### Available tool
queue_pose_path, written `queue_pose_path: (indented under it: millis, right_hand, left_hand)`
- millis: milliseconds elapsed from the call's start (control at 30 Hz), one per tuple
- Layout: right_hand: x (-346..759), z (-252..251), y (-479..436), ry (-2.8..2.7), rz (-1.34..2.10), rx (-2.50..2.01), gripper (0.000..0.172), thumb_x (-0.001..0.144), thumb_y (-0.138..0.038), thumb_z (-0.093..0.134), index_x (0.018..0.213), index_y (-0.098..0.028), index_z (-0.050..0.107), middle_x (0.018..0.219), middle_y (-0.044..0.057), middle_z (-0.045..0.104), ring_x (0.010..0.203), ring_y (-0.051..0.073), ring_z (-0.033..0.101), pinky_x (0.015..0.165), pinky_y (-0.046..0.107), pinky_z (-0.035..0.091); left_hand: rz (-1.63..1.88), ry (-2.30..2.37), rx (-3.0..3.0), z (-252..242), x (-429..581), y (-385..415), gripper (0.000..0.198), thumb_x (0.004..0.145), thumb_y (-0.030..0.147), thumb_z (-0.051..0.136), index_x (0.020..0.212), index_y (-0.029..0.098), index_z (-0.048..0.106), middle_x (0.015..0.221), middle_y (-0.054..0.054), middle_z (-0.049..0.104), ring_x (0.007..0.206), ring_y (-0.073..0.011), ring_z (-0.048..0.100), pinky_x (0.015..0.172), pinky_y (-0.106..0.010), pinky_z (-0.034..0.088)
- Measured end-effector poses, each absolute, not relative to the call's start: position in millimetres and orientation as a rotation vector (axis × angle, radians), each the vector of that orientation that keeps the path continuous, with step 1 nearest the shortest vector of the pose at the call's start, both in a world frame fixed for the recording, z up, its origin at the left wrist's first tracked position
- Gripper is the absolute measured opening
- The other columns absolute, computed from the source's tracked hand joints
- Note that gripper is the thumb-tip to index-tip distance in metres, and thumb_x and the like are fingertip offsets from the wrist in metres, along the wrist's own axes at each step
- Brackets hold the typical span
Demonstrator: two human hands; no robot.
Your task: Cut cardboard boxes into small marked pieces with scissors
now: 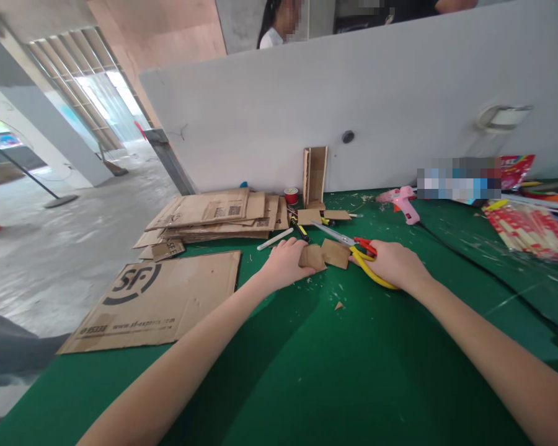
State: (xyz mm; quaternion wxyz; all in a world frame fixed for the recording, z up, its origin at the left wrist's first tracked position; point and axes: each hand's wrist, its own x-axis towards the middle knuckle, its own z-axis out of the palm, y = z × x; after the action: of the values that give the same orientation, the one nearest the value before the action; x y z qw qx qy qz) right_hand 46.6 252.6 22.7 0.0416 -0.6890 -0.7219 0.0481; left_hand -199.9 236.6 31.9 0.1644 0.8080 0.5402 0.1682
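My left hand (284, 262) is closed on a small brown cardboard piece (312, 257) that rests on the green table (335, 371). A second small cardboard piece (335, 253) lies just right of it. My right hand (397, 264) grips the yellow handles of a pair of scissors (353, 243); their blades point up and left, just above the cardboard pieces. A tiny cardboard scrap (338, 305) lies in front of both hands.
A flat printed cardboard sheet (155, 300) lies at left, with a stack of flattened boxes (218, 217) behind it. A pink glue gun (405, 203), a red tape roll (291, 196), an upright cardboard piece (315, 174) and packets of sticks (534, 229) stand near the grey partition (353, 93). People sit beyond it.
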Motion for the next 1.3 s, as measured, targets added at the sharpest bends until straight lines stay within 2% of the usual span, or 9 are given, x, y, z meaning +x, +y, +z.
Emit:
queue_pose_path:
  millis: [133,267,433,567,733,900,1033,1167,1300]
  right_hand:
    - [47.9,20.9,251.9,-2.176,0.167,-2.082,0.061,0.074,-0.073,0.045,0.096,-0.019,0.064,0.091,0.015,0.069,0.076,0.032,0.065,0.052,0.031,0.04]
    - [43.8,21.8,249.2,-2.067,0.309,-1.91,0.052,0.073,-0.069,0.052,0.086,-0.02,0.063,0.082,0.01,0.068,0.069,0.026,0.062,0.052,0.03,0.039]
    - [17.8,33.5,234.9,-1.883,0.865,-1.561,0.046,0.068,-0.062,0.062,0.078,-0.017,0.059,0.066,0.003,0.061,0.055,0.015,0.052,0.05,0.025,0.038]
    - [-7.8,38.7,216.9,-1.731,1.324,-1.358,0.042,0.069,-0.056,0.064,0.083,-0.016,0.059,0.058,-0.002,0.056,0.045,0.009,0.043,0.043,0.023,0.032]
    - [-19.3,30.5,207.6,-1.527,1.334,-1.247,0.04,0.062,-0.04,0.075,0.091,-0.016,0.059,0.066,-0.003,0.057,0.054,0.01,0.049,0.05,0.023,0.038]
    - [-14.3,23.2,216.4,-1.299,1.338,-1.207,0.034,0.063,-0.04,0.075,0.078,-0.017,0.055,0.058,-0.004,0.053,0.051,0.009,0.047,0.044,0.021,0.033]
    - [-10.9,19.4,221.3,-1.27,1.319,-1.236,0.033,0.065,-0.041,0.074,0.079,-0.018,0.056,0.06,-0.003,0.056,0.053,0.01,0.048,0.045,0.021,0.034]
    - [-11.5,19.7,220.0,-1.333,1.28,-1.241,0.034,0.062,-0.039,0.077,0.078,-0.017,0.058,0.061,-0.003,0.053,0.054,0.009,0.047,0.046,0.021,0.034]
    - [-8.4,23.6,218.7,-1.367,1.436,-1.18,0.04,0.056,-0.037,0.081,0.079,-0.017,0.055,0.06,-0.006,0.049,0.049,0.007,0.044,0.044,0.021,0.033]
  left_hand:
    - [0.7,1.37,1.885,33.8,-204.6,231.1,0.033,0.074,0.031,0.065,0.101,0.015,0.053,0.096,-0.01,0.059,0.09,-0.0271,0.059,0.073,-0.042,0.051]
    - [0.847,1.154,1.365,41.4,-209.6,218.6,0.019,0.079,0.019,0.059,0.096,0.015,0.052,0.099,-0.008,0.057,0.089,-0.0196,0.062,0.07,-0.035,0.057]
    - [0.847,1.106,1.208,56.1,-212.1,201.6,0.014,0.079,0.01,0.059,0.088,0.013,0.049,0.092,-0.007,0.059,0.084,-0.017,0.064,0.069,-0.033,0.058]
    - [0.891,1.046,1.137,54.7,-206.2,195.5,0.018,0.082,0.01,0.056,0.097,0.014,0.047,0.1,-0.008,0.058,0.088,-0.0167,0.063,0.069,-0.032,0.058]
    - [0.944,0.969,1.076,50.1,-199.6,192.4,0.02,0.081,0.018,0.062,0.094,0.016,0.046,0.099,-0.005,0.057,0.087,-0.0153,0.063,0.076,-0.035,0.056]
    - [0.989,0.83,1.028,47.3,-205.3,196.7,0.022,0.083,0.036,0.061,0.081,0.017,0.049,0.086,-0.002,0.059,0.083,-0.0156,0.062,0.078,-0.038,0.054]
    - [1.055,0.852,1.047,41.8,-206.6,200.5,0.018,0.08,0.028,0.064,0.09,0.017,0.053,0.08,-0.002,0.061,0.074,-0.0138,0.062,0.076,-0.036,0.054]
    - [1.117,0.98,1.11,40.5,-203.0,201.7,0.027,0.083,0.019,0.055,0.11,0.017,0.053,0.089,-0.007,0.065,0.08,-0.0187,0.065,0.075,-0.039,0.056]
    - [1.283,1.104,1.183,40.1,-205.1,207.1,0.028,0.081,0.012,0.049,0.108,0.016,0.054,0.09,-0.007,0.066,0.08,-0.0178,0.065,0.071,-0.036,0.057]
